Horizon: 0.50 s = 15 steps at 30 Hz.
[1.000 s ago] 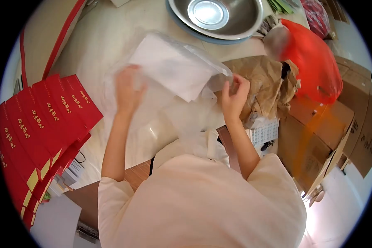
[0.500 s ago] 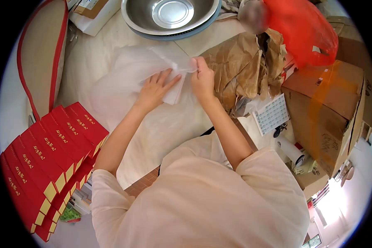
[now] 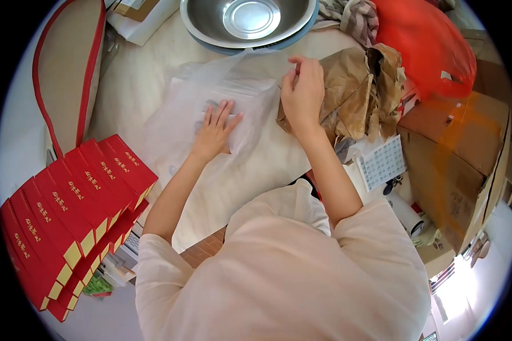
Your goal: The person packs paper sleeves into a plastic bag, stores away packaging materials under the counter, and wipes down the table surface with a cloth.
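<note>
A thin translucent plastic sheet or bag (image 3: 170,122) lies spread over the pale table, with something white and flat (image 3: 242,91) showing at its middle. My left hand (image 3: 213,133) rests flat on it, fingers spread. To the right, my right hand (image 3: 304,85) is raised with its fingers curled, beside the crumpled brown paper (image 3: 344,85). The plastic's edge runs up close to the curled fingers; whether they pinch anything is too hidden to tell.
A steel basin (image 3: 250,20) stands at the back. Red boxes (image 3: 77,199) are stacked at the left near a red-trimmed cover (image 3: 68,74). On the right are a red bag (image 3: 429,51), a cardboard box (image 3: 455,153) and a patterned sheet (image 3: 383,162).
The white flat thing went from raised between the hands to lying under the plastic. My left hand came down flat and spread; my right hand moved to the right and up.
</note>
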### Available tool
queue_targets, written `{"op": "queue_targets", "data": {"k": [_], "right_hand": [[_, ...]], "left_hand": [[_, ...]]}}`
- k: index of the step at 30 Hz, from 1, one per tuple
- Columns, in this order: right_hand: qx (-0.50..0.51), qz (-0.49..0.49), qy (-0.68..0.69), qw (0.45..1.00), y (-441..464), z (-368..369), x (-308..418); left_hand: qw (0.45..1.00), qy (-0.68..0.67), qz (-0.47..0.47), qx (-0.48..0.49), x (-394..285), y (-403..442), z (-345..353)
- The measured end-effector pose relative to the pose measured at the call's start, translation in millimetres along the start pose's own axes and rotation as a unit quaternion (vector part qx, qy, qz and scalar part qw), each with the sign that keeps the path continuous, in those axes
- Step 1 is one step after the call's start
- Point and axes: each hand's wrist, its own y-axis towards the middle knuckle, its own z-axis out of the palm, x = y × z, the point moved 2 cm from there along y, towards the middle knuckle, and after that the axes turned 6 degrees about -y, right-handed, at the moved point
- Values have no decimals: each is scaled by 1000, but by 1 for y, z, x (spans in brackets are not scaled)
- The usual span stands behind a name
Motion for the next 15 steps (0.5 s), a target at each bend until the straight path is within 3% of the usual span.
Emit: {"op": "queue_targets", "data": {"k": [2,4,5,7,11,13,14,15], "right_hand": [[32,-3,52,998,-10,-8,23],[209,-12,184,960,-26,6,46],[214,-19,189,958,-34,19,51],[260,-90,124,953,-56,55,54],[268,-102,37,957,-61,98,39],[322,-79,-61,942,-54,109,32],[329,-87,-61,938,-52,115,32],[358,-94,-70,926,-51,123,32]], "left_hand": [[1000,13,-5,-12,1,-3,-1],[997,-58,23,46,7,-9,-4],[997,-58,14,43,10,-13,-1],[988,-150,47,-2,13,-24,4],[974,-185,-71,-112,-6,-60,7],[877,-271,-285,-276,-13,-84,32],[872,-275,-294,-279,-20,-85,45],[728,-436,-388,-360,-24,-85,51]]}}
